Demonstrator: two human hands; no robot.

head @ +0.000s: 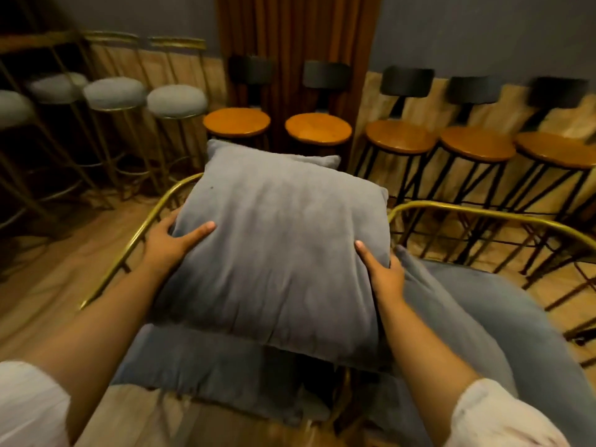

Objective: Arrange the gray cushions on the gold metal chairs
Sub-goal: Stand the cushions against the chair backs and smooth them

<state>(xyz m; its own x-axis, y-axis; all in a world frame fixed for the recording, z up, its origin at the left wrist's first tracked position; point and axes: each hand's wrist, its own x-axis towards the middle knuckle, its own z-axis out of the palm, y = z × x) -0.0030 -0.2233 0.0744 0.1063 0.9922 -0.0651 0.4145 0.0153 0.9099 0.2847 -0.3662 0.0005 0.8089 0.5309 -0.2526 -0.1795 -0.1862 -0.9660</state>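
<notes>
You are holding the square gray cushion point(283, 253) from both sides, tilted with its far edge raised, directly above the seat of the left gold chair point(138, 233), which serves as the landmark here. Your left hand point(167, 243) is gripping the cushion's left edge on the side nearest that chair's curved rail: the thumb is lying flat across the top fabric, and the other fingers are tucked underneath where you cannot see them, so their spread cannot be told. Your right hand point(383, 272) is mirroring this on the far side from the rail, thumb pressed on top, remaining fingers hidden below.

A second gray cushion point(219, 366) is lying beneath the held one, on the chair's seat, and a third cushion's corner point(225, 150) is peeking out behind, toward the chair's back. To the right of the landmark chair, another gold chair point(483, 217) is already carrying gray padding point(483, 317).

To do this step well, judging from the layout, you are probably standing the cushion upright against the backrest or squaring it on the seat. Keep both thumbs level so the cushion is not twisting, lower the near edge first, and check its sides are sitting inside the rail rather than riding over it. Avoid dragging the cushion underneath out of place.
</notes>
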